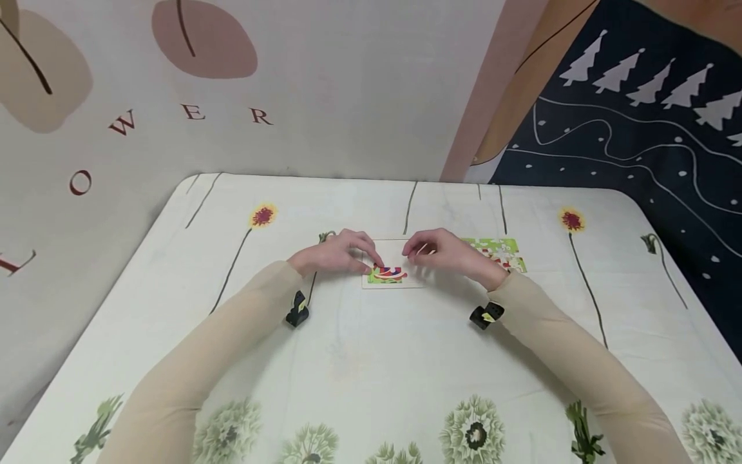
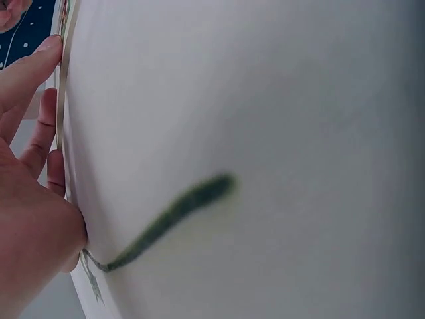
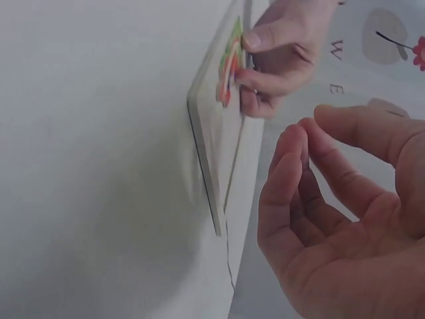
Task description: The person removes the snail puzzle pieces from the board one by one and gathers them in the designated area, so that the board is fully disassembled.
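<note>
A thin pale puzzle board (image 1: 391, 248) lies on the table in the middle of the head view. Joined jigsaw pieces (image 1: 387, 278) in green, red, white and purple fill its lower left part. My left hand (image 1: 342, 252) rests at the board's left side, its fingertips touching the pieces and its thumb at the edge. Over the right part of the board hovers my right hand (image 1: 445, 252). In the right wrist view its fingers (image 3: 282, 176) bend loosely towards the thumb, with nothing seen between them. The board's raised edge (image 3: 207, 169) shows beside that hand.
More green, white and red puzzle pieces (image 1: 501, 247) lie to the right, partly behind my right hand and forearm. The white tablecloth (image 1: 371, 361) bears printed flowers and stems. A pale wall hanging (image 1: 348, 90) and a dark one with trees (image 1: 626, 129) stand behind.
</note>
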`<state>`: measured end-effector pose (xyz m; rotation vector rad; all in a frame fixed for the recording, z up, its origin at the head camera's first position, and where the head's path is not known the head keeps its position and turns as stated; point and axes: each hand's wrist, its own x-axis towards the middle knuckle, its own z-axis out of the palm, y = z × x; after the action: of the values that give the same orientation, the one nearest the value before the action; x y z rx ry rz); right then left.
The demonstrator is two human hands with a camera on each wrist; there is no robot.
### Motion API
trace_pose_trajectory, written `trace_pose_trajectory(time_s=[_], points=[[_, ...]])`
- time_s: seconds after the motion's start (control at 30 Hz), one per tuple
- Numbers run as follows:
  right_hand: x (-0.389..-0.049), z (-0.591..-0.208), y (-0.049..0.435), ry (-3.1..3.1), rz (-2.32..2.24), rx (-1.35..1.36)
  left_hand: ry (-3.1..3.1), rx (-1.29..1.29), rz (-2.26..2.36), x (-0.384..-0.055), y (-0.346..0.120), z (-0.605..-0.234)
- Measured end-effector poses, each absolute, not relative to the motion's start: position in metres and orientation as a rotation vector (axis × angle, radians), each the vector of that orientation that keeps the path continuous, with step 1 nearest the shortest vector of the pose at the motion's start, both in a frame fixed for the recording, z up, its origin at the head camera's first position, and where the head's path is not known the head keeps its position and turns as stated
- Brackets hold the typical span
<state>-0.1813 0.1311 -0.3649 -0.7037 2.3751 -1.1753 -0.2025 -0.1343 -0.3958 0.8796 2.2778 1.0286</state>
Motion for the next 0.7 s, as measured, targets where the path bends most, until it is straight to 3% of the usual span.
trace_pose_trajectory(time_s=[0.7], points=[[-0.174,-0.374,0.108,2.422,-0.924,-0.667,2.310,0.833,0.991,-0.203,-0.133,-0.394]])
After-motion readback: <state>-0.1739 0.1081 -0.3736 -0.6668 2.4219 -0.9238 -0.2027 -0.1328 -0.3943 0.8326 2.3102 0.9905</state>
